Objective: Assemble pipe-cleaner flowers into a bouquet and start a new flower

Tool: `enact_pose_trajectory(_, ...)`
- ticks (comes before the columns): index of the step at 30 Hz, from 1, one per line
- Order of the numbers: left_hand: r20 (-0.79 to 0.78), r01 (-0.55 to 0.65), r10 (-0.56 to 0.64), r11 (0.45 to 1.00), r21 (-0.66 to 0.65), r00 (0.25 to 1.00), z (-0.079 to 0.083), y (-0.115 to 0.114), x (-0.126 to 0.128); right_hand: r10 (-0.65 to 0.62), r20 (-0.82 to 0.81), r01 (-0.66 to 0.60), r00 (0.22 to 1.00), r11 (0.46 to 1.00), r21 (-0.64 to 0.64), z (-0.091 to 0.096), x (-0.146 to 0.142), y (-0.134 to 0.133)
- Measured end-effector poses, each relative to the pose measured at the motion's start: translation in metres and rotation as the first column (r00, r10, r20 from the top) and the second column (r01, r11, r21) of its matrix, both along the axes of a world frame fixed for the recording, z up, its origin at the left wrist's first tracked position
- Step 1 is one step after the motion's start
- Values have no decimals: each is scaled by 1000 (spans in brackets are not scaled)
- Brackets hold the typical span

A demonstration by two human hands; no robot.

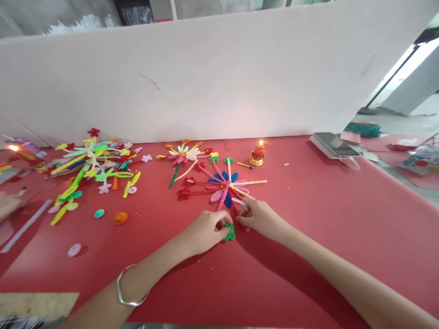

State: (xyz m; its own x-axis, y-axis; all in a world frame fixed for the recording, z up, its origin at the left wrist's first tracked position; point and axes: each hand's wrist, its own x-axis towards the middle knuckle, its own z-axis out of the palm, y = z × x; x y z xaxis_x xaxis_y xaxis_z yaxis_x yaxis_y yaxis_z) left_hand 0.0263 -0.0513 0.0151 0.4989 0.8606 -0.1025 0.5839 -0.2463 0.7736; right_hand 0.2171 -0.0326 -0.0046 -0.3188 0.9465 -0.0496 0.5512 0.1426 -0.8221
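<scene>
1. At left, a fuzzy cluster (89, 151) is lying, seemingly assembled.
2. Next, a smaller bloom (183, 154) is lying, small flowers (208, 150) already edging it.
3. The left hand (208, 233) is pinching a loose green flower (230, 233).
4. Just beyond, a starburst (227, 184) is resting on the red table (329, 219); red flowers (183, 194) are tipping its left side, while a cream stem (254, 183) is ending bare.
5. The right hand (262, 219) is grasping a white stick (238, 201) beside it.
</scene>
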Motion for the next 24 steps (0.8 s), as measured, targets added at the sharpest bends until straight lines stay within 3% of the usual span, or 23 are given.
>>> enact_pose_trajectory(5,-44,-74,76,996,44,996,0,6,-5,12,-188,-29,982,996,-86,-10,-3,3)
enact_pose_trajectory(9,33,-160,167,973,-165,985,-1,8,-4,-15,-243,-22,970,989,-146,-19,-4,7)
enact_pose_trajectory(14,169,-164,270,869,-467,948,-6,12,-2,-57,-281,-6,958,976,-218,-20,-7,8)
enact_pose_trajectory(24,209,-111,274,815,-569,939,-6,19,-6,-134,-347,15,928,945,-326,-8,-13,13)
